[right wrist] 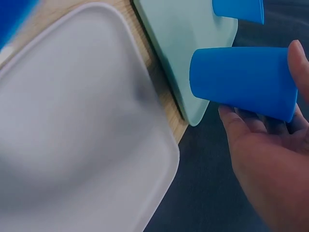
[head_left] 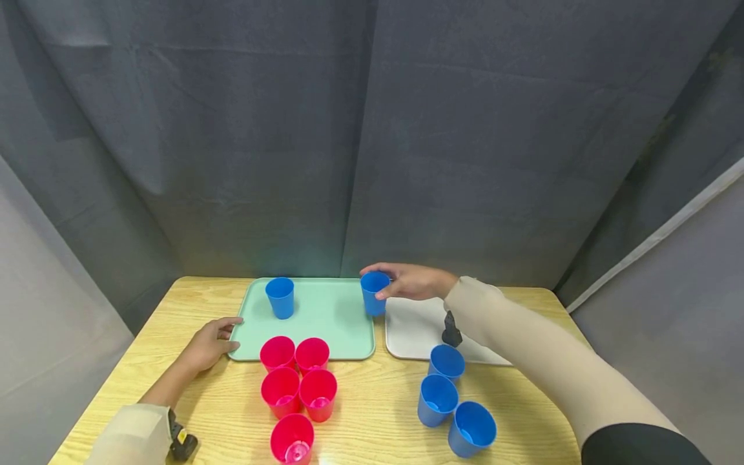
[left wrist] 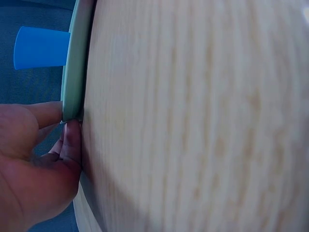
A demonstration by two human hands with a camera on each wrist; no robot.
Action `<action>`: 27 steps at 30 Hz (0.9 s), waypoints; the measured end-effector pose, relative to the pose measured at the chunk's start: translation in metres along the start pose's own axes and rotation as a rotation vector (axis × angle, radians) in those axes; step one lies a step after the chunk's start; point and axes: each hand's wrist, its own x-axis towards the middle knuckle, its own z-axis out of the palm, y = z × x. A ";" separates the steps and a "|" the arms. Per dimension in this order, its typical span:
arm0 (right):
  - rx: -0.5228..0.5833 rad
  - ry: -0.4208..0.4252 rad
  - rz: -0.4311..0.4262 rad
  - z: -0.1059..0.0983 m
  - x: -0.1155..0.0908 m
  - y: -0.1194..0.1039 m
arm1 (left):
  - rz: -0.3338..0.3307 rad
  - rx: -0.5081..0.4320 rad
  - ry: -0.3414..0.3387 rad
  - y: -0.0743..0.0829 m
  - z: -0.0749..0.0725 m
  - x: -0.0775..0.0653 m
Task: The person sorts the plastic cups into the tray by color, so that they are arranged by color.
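Note:
My right hand (head_left: 415,281) grips a blue cup (head_left: 372,298) near its rim, thumb on one side and fingers on the other. In the head view that cup is at the right edge of the mint green tray (head_left: 325,336); the right wrist view shows the held cup (right wrist: 241,79) upright beside the tray. My left hand (head_left: 209,342) holds the tray's left edge, its thumb and fingers at the rim (left wrist: 75,92). Another blue cup (head_left: 281,298) stands upright on the tray's left part.
Several red cups (head_left: 281,391) stand grouped in front of the green tray. To the right, a white tray (head_left: 413,326) lies partly under my right forearm, with three blue cups (head_left: 438,399) before it. Grey curtains (head_left: 360,142) close off the back of the wooden table (head_left: 372,413).

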 end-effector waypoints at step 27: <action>0.074 0.264 -0.005 0.058 0.086 -0.007 | 0.008 0.001 0.002 0.001 0.004 0.001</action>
